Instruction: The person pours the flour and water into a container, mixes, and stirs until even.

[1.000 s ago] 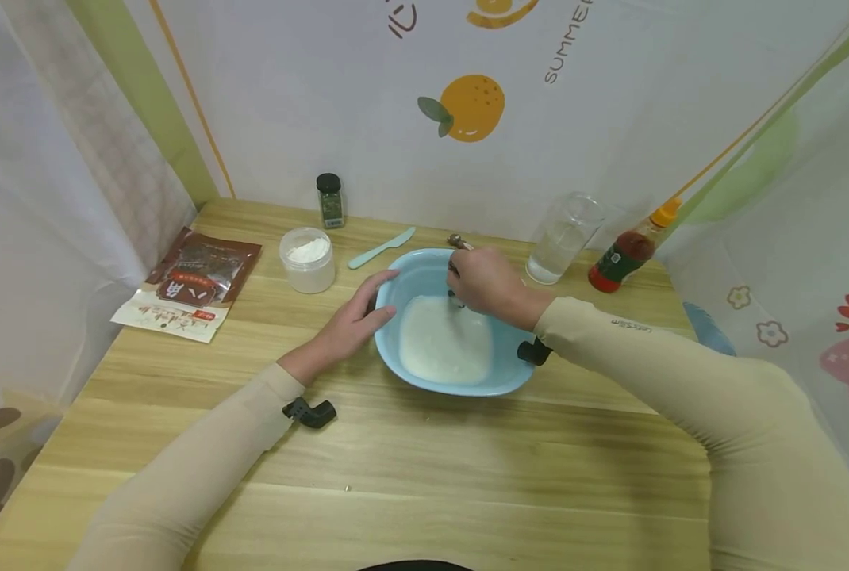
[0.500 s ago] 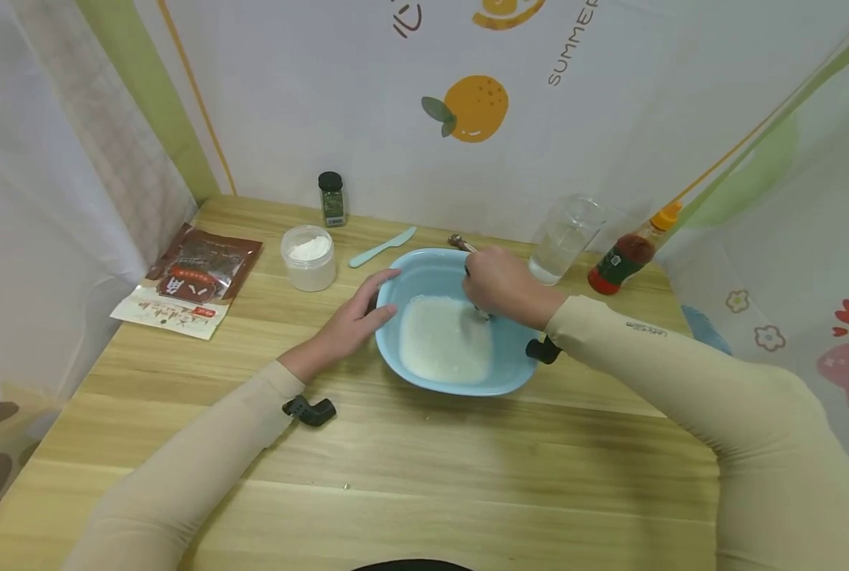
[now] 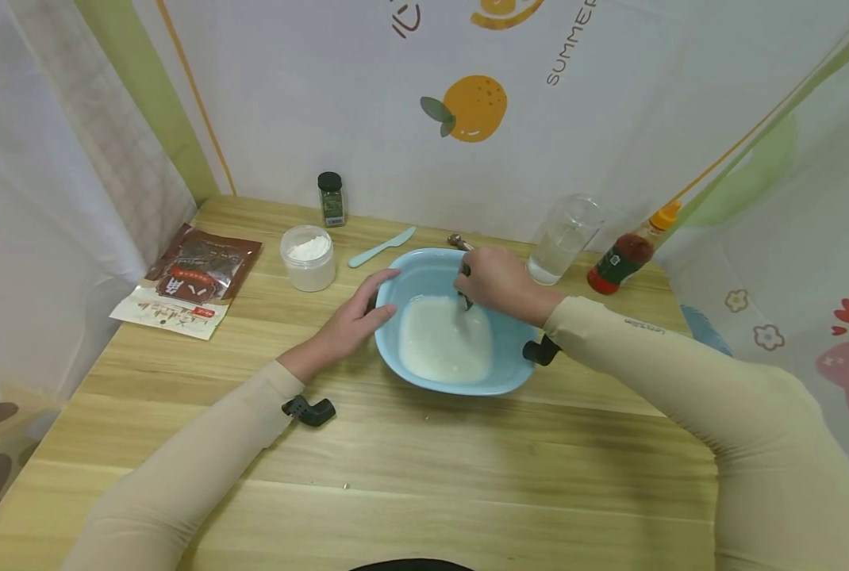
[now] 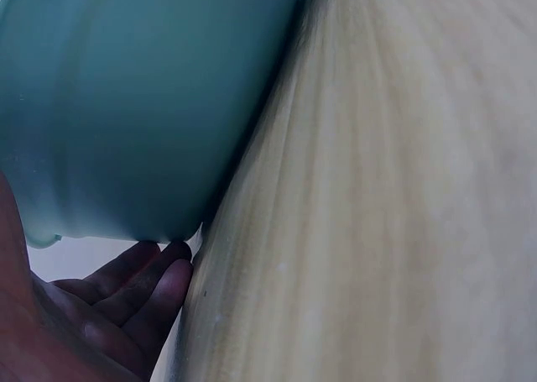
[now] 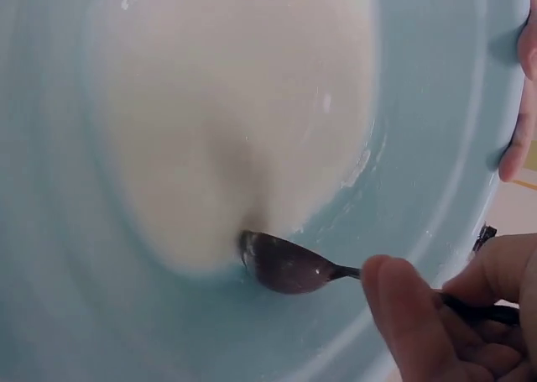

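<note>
A light blue bowl [image 3: 424,274] holds a pool of milky white liquid [image 3: 439,341]. My left hand [image 3: 349,321] steadies the bowl at its left side, thumb at the rim; in the left wrist view the other fingers [image 4: 138,285] lie against its outer wall, low by the table. Over the bowl's far right part, my right hand [image 3: 499,281] pinches the handle of a dark metal spoon [image 5: 289,264] between thumb and fingers. The spoon's bowl dips at the liquid's edge, its tip in the liquid.
Behind the bowl lie a pale green spreader [image 3: 382,247] and a small metal utensil [image 3: 459,242]. A tub of white powder [image 3: 309,260], a spice jar [image 3: 331,200] and a brown packet [image 3: 192,277] are left. A glass of water [image 3: 560,246] and a red sauce bottle [image 3: 624,258] stand right.
My right hand swept the spoon rightward across the bowl, then came slightly back left. The left hand and the bowl have stayed in place.
</note>
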Demonstrator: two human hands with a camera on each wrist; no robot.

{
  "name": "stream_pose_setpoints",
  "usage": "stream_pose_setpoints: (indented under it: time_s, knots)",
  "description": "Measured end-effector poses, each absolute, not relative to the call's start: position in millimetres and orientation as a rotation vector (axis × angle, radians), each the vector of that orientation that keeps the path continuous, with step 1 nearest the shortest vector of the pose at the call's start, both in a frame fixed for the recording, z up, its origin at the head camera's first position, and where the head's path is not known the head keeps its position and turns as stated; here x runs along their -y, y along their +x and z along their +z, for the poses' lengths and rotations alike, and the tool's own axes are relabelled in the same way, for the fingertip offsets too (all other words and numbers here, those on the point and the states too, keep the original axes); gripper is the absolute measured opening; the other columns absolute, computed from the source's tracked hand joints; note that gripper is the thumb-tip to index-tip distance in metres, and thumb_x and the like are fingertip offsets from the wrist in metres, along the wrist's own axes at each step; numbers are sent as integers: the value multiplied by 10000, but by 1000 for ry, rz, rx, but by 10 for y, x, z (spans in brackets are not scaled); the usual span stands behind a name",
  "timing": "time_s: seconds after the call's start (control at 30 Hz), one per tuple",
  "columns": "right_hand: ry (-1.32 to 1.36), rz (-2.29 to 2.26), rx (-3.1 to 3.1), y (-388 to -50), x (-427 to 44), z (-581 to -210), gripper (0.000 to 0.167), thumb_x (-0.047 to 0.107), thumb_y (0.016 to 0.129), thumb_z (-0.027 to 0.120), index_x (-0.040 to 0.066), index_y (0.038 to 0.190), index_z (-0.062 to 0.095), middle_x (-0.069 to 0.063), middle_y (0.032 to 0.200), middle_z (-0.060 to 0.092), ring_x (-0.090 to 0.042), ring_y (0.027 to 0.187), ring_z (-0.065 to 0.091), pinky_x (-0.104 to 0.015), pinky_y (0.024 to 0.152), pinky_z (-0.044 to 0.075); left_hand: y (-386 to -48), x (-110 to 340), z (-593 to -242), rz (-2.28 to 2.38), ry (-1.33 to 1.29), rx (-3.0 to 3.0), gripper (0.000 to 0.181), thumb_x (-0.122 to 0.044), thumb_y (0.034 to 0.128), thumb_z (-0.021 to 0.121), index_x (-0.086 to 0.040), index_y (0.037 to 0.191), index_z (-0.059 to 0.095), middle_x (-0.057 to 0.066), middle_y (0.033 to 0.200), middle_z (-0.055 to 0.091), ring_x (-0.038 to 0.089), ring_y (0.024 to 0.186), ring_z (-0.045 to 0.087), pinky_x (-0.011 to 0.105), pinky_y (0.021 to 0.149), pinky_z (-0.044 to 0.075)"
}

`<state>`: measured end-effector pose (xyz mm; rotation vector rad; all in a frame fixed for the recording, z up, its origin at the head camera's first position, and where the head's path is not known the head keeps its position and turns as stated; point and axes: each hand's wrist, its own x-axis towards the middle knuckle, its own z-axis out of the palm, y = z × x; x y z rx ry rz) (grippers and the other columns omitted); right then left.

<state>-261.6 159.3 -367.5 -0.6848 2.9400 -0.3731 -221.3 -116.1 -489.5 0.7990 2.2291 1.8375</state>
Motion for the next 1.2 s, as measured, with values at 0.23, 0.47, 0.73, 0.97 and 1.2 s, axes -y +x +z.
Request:
stream_pose_setpoints:
  time_s: [0.23,0.47,0.73,0.97,1.2]
  knots:
    - [-719,-459,-2951,-2586,-1504,-3707,199,102,1008,662,84,872,806,7,749,742,-146,658,628,-271,576,487,-2213,1165,-4893,1836,782,-2223,603,-154,1176,509,-127,1739,293,312,1628,495,475,1419,600,564,1054,625]
    - [-775,-590,-2914,-2561,-1424,-3764,184,115,1032,669,75,908,798,23,728,712,-121,655,616,-261,587,492,-2217,1161,-4898,1834,795,-2208,608,-174,1177,510,-140,1741,283,277,1698,423,456,1469,560,526,1065,625]
    - [-876,-677,-2801,-2542,-1353,-3765,215,123,1072,649,32,1014,835,37,756,720,-116,673,598,-271,624,495,-2219,1149,-4891,1834,797,-2203,607,-184,1179,501,-141,1740,274,299,1681,432,464,1454,575,510,1045,637]
    - [-986,-695,-2682,-2516,-1353,-3745,228,141,1103,665,21,1099,858,27,818,770,-99,698,637,-276,642,526,-2214,1156,-4890,1838,813,-2198,608,-176,1180,494,-132,1742,267,305,1690,419,473,1461,565,535,1042,636]
    - [-1170,-687,-2481,-2488,-1468,-3716,198,126,1114,683,16,1126,848,43,876,798,-59,781,718,-279,754,619,-2242,1179,-4954,1863,855,-2209,623,-317,1178,526,-165,1736,295,332,1627,479,449,1408,612,494,1005,658]
